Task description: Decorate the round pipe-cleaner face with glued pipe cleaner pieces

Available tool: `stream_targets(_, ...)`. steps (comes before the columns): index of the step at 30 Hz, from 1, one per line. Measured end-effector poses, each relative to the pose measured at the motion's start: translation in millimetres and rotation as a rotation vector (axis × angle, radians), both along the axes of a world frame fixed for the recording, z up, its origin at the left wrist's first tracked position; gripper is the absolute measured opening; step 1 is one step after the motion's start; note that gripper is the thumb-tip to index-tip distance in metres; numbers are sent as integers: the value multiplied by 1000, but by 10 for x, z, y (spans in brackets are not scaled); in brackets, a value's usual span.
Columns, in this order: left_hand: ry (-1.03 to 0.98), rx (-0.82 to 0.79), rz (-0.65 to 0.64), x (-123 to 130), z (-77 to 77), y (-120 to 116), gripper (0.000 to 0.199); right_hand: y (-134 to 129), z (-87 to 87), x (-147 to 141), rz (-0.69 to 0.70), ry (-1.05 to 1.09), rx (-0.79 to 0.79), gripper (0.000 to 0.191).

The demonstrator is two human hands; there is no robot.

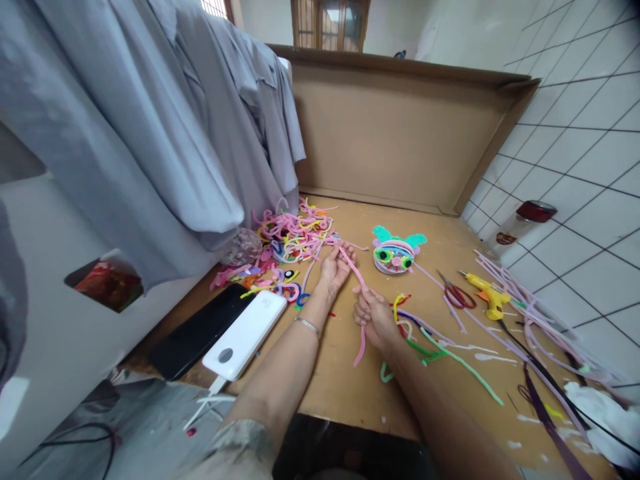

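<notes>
One pink pipe cleaner [355,268] slants between the two hands over the table [340,380]. The right hand [374,317] closes its fingers around it, a tail showing below; the left hand [339,265] has half-curled fingers at the far end, whether gripping I cannot tell. Light, even tension should prevent kinks. Farther right sits a big-eyed figure [397,257]; left, a tangled heap [295,230].
</notes>
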State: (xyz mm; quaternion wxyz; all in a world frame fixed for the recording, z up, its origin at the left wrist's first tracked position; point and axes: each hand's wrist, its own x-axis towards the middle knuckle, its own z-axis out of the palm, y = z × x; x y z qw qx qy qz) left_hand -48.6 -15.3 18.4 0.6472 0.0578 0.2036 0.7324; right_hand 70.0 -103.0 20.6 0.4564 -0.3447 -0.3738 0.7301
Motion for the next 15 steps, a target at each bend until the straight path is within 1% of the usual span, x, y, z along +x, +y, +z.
stream_targets(4,-75,-17,43,-64,27,18,27,-72,6,-19,56,19,-91,26)
stream_targets(7,-114,-19,77,-163,33,40,27,-125,-6,-14,117,12,-142,22)
stream_targets(11,-87,18,21,-281,18,66,31,-168,-25,-21,212,0,-174,22)
stream_targets(15,-50,-50,17,-306,19,102,37,-193,-3,-81,184,-46,-175,18)
